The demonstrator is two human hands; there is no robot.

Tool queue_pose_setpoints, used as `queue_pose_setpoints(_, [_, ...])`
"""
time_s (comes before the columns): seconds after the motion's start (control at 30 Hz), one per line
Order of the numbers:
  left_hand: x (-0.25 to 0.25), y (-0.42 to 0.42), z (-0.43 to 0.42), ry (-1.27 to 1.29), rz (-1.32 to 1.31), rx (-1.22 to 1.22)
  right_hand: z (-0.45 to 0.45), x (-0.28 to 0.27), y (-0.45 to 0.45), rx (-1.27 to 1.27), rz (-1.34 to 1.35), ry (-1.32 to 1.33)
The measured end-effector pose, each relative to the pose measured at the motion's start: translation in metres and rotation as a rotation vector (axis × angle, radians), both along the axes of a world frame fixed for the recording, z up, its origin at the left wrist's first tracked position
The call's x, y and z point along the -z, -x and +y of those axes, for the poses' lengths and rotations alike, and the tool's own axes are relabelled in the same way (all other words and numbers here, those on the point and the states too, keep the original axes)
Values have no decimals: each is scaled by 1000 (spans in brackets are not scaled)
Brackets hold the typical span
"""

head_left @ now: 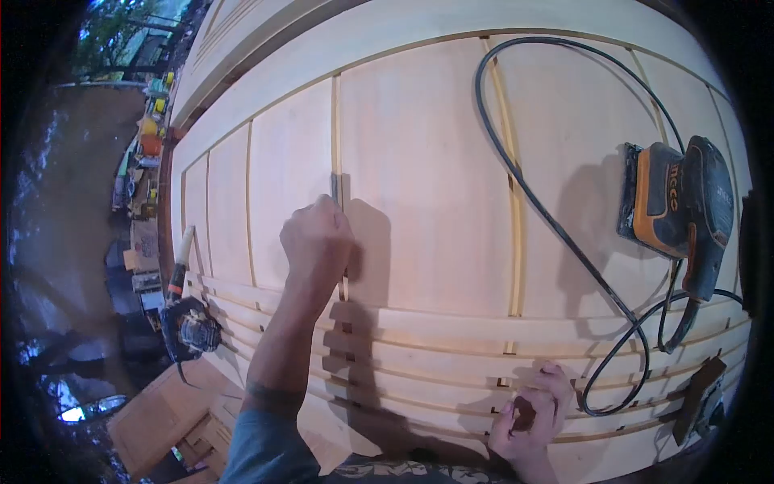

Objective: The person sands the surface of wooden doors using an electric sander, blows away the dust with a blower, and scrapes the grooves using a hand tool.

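Note:
My left hand point(319, 235) is closed in a fist over a narrow strip between two pale wooden panels point(294, 177). A thin, flat grey tool, like a narrow blade point(334, 187), sticks out beyond the fist along that strip. Its other end is hidden in the fingers. Lower right, my right hand point(536, 411) rests by the wooden slats point(451, 367), thumb and fingers curled toward each other. Something brown shows inside the curl, but I cannot make out what it is.
An orange and black sander point(677, 206) lies on the right, its black cable point(556, 222) looped across the panels. Another power tool point(193, 327) is at the left edge, near a wooden-handled tool point(184, 250). Wood pieces point(161, 415) lie lower left. A dark block point(700, 399) sits lower right.

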State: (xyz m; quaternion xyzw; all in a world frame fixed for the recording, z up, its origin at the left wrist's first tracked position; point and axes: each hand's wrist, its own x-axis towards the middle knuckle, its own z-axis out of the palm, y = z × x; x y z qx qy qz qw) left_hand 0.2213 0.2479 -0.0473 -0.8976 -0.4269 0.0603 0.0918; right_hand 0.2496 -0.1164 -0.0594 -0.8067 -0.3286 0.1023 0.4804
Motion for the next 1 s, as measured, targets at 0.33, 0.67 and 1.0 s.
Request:
queue_pose_setpoints(0.33, [-1,-62,66,-54,-111,42,2,-4,0,-8,-37,9])
queue_pose_setpoints(0.67, [-3,-71,51,-78,-71,70,3,-3,0,-2,-65,26])
queue_pose_setpoints(1.0, [-5,1,-12,27,94,39,1,-2,-1,3,-29,17])
